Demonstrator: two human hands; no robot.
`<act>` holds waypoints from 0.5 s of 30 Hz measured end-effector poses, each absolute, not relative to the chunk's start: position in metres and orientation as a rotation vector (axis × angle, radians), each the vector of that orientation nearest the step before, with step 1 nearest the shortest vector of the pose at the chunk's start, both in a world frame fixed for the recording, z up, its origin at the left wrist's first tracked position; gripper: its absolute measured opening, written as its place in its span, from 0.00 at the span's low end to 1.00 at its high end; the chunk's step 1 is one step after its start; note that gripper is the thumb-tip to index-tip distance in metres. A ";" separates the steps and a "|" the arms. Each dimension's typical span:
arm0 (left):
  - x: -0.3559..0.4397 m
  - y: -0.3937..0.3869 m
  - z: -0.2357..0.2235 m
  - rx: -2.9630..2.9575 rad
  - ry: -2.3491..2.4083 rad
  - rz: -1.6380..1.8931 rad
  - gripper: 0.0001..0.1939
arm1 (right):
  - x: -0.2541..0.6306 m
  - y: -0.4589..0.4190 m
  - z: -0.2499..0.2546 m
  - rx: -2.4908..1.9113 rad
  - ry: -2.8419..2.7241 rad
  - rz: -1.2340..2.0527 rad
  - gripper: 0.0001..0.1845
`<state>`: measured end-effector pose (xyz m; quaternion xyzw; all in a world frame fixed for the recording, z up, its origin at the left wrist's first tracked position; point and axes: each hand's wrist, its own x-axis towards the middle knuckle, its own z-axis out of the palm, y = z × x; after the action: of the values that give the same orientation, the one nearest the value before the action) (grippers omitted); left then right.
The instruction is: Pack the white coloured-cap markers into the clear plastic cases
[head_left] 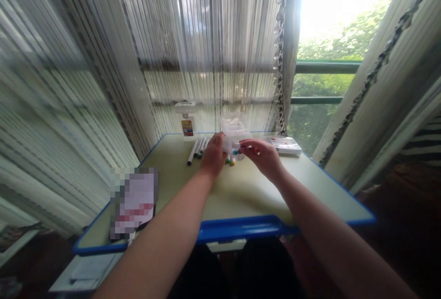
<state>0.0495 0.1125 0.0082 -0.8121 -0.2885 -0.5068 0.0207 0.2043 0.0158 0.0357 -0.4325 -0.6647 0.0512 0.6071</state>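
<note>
Clear plastic box [236, 124], base hidden behind left hand [212, 154] and right hand [261, 156]; grip unclear.

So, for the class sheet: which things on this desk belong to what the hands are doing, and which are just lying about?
In use: left hand on the clear plastic container; right hand beside it; white markers and coloured-capped markers near the hands.
Lying about: labelled bottle; flat white case; obscured paper sheet.
</note>
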 end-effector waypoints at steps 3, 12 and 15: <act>0.049 0.113 0.008 -2.519 -0.901 -1.568 0.21 | 0.206 0.015 0.036 -0.988 -1.590 0.064 0.07; 0.050 0.109 0.011 -2.544 -1.012 -1.448 0.24 | 0.207 0.016 0.036 -0.961 -1.605 -0.019 0.07; 0.050 0.110 0.010 -2.543 -1.004 -1.464 0.24 | 0.208 0.017 0.036 -0.971 -1.599 -0.023 0.06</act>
<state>0.0499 0.1100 0.0097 -0.8198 -0.3237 -0.4720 0.0201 0.2083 0.0167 0.0361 -0.4179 -0.6880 -0.0099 0.5932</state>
